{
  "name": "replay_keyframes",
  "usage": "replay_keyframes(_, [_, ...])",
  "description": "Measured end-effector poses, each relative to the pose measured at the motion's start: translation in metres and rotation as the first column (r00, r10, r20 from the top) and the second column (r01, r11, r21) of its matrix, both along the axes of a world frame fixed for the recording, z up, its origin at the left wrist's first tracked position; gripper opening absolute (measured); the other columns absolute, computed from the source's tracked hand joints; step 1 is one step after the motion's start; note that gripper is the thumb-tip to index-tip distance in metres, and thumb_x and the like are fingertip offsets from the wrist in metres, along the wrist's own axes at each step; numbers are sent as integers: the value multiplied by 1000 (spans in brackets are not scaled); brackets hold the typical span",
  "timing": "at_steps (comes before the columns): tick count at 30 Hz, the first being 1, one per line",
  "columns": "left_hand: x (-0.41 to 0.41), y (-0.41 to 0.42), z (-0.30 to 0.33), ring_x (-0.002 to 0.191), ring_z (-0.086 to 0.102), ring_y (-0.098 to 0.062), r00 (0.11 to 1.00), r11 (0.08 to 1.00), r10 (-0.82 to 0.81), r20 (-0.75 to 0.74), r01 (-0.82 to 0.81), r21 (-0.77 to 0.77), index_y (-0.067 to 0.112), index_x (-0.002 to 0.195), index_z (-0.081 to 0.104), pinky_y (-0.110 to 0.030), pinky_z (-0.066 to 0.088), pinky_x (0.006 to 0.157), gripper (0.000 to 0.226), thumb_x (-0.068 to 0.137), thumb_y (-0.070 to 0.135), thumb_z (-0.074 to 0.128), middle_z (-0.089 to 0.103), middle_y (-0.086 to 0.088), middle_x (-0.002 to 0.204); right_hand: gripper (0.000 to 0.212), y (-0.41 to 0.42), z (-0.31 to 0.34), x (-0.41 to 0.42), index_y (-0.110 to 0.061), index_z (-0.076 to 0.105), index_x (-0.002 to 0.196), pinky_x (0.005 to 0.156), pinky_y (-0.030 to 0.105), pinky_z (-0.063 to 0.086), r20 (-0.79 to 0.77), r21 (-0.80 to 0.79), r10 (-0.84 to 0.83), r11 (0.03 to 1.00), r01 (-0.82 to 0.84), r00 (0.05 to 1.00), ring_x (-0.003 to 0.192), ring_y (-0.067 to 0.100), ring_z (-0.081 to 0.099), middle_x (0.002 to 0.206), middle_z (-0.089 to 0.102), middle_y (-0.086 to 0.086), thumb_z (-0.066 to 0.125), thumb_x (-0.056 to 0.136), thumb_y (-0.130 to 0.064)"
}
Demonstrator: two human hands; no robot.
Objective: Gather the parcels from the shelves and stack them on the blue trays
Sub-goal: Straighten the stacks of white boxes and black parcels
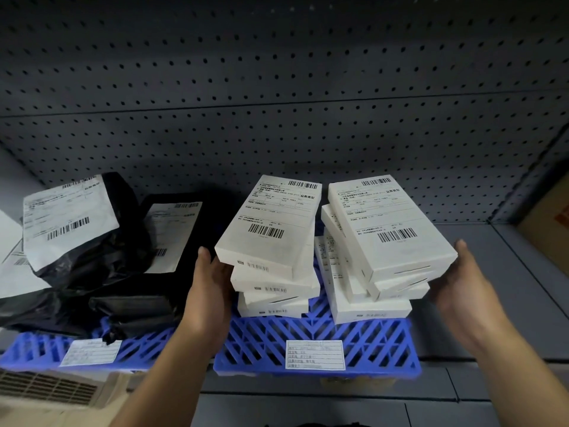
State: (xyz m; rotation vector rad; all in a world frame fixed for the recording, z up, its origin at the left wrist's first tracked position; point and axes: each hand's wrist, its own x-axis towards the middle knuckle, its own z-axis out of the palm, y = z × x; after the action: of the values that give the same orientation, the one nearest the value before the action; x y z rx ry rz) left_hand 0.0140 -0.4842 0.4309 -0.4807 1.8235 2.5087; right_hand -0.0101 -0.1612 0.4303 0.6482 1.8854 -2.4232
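Observation:
Two stacks of white labelled boxes stand on a blue lattice tray (pixel 317 337) on the shelf. The left stack (pixel 271 245) holds three boxes; the right stack (pixel 378 241) holds several, fanned unevenly. My left hand (pixel 209 282) presses flat against the left side of the left stack. On the far side, my right hand (pixel 462 278) touches the right stack's edge with straight fingers. A second blue tray (pixel 37 349) to the left carries black plastic parcels (pixel 101 241) with white labels.
A grey pegboard wall (pixel 277 103) backs the shelf. Bare grey shelf (pixel 492 288) lies right of the tray, with a brown cardboard box (pixel 548 226) at the far right. Cardboard and a vented panel (pixel 46 386) sit below left.

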Motion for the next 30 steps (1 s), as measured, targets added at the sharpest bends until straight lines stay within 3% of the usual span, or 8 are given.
replay_keyframes(3, [2, 6, 3, 125, 65, -16, 1000, 998, -16, -25, 14, -68, 54, 111, 73, -56, 41, 115, 56, 112, 49, 17, 72, 9, 129, 51, -4, -5, 1, -24, 65, 128, 118, 47, 37, -21, -27, 47, 998, -48, 999, 123, 17, 65, 125, 73, -3, 25, 111, -49])
replay_keyframes(8, [5, 9, 11, 121, 68, -16, 997, 997, -43, -61, 39, -66, 53, 111, 74, -58, 42, 114, 58, 114, 41, 17, 73, 7, 127, 48, -13, 0, 5, -31, 68, 115, 116, 51, 40, -39, -34, 78, 996, -79, 996, 121, 20, 66, 123, 74, -2, 23, 112, -46])
replay_keyframes(11, [7, 11, 12, 121, 68, -16, 995, 996, -65, -80, 59, -72, 55, 111, 73, -58, 43, 113, 59, 114, 40, 16, 73, 8, 128, 60, -12, 1, 4, -24, 63, 134, 117, 47, 38, -53, -76, 110, 991, -114, 993, 123, 17, 65, 129, 72, 0, 18, 109, -55])
replay_keyframes(15, [10, 13, 13, 120, 68, -13, 991, 995, -83, -105, 76, -69, 54, 110, 75, -52, 44, 111, 62, 115, 36, 15, 74, 10, 125, 65, -12, 1, 4, -22, 59, 141, 115, 48, 39, -83, -88, 178, 979, -185, 981, 125, 21, 64, 132, 70, 4, 13, 109, -55])
replay_keyframes(21, [8, 6, 2, 128, 64, -20, 992, 995, -95, -85, 92, -39, 40, 136, 63, -56, 43, 112, 48, 113, 43, 20, 69, 3, 136, 54, -10, -6, 3, -26, 63, 138, 115, 57, 39, -90, -60, 209, 975, -215, 974, 127, 27, 63, 134, 69, 5, 17, 114, -41])
replay_keyframes(30, [6, 4, -1, 123, 67, -21, 986, 992, -117, -115, 111, -59, 35, 139, 61, -42, 56, 96, 45, 113, 38, 25, 70, 0, 134, 53, -24, -1, 8, -25, 66, 134, 112, 54, 42, -71, -133, 204, 968, -212, 976, 121, 25, 67, 128, 72, 5, 20, 113, -43])
